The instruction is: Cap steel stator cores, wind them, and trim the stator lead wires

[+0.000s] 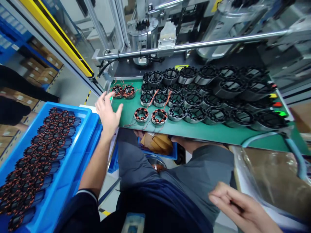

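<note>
My left hand point(108, 111) is open over the left edge of the green work surface point(126, 108), fingers and thumb spread. Its fingertips are close to two stators wound with copper wire point(128, 91); whether they touch cannot be made out. Two more wound stators point(159, 116) stand at the front edge, loose wire ends trailing from them. Rows of unwound stators point(215, 115), black inside with metal outer walls, fill the middle and right, some stacked. My right hand point(240, 207) is low at the right above my thigh, fingers curled; anything inside is hidden.
A blue crate point(84, 129) full of wound stators stands at the left on another crate. Behind the surface runs a metal bar point(225, 40) with machine fixtures. A light-blue hose point(297, 155) hangs at the right. Another person's dark sleeve point(14, 110) shows far left.
</note>
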The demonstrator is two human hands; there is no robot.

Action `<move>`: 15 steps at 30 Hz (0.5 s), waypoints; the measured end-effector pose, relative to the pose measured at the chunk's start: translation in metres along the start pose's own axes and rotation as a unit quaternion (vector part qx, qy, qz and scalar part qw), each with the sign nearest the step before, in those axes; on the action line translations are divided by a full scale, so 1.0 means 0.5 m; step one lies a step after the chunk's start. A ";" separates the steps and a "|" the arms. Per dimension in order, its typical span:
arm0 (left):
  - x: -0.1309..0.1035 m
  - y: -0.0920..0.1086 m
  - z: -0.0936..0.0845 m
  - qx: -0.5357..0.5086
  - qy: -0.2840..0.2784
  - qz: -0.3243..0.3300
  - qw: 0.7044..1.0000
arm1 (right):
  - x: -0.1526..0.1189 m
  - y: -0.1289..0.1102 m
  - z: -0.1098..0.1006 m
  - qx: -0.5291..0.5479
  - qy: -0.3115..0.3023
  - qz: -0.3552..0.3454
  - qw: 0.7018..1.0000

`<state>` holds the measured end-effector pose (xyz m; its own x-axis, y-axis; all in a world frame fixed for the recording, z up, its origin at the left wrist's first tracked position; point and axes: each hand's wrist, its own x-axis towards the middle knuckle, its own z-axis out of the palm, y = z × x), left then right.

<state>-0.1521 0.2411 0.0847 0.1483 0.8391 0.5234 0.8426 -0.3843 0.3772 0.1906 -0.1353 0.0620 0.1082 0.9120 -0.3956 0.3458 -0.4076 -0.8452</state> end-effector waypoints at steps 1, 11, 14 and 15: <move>0.024 -0.022 0.000 0.026 -0.006 -0.009 1.000 | 0.000 0.003 0.008 -0.002 -0.015 -0.004 1.000; 0.097 -0.087 0.042 -0.094 -0.012 -0.010 0.995 | 0.015 -0.084 0.029 -0.082 -0.090 -0.134 0.983; 0.079 -0.075 0.004 -0.142 0.012 -0.049 0.989 | 0.015 -0.084 0.027 -0.087 -0.092 -0.146 0.981; 0.068 -0.064 -0.016 -0.162 0.016 -0.055 0.985 | 0.017 -0.084 0.028 -0.086 -0.092 -0.150 0.981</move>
<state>-0.1780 0.2786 0.0965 0.0453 0.8720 0.4875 0.6430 -0.3989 0.6538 0.1637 -0.1108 0.0890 -0.1869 0.9598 -0.2096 0.4910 -0.0935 -0.8661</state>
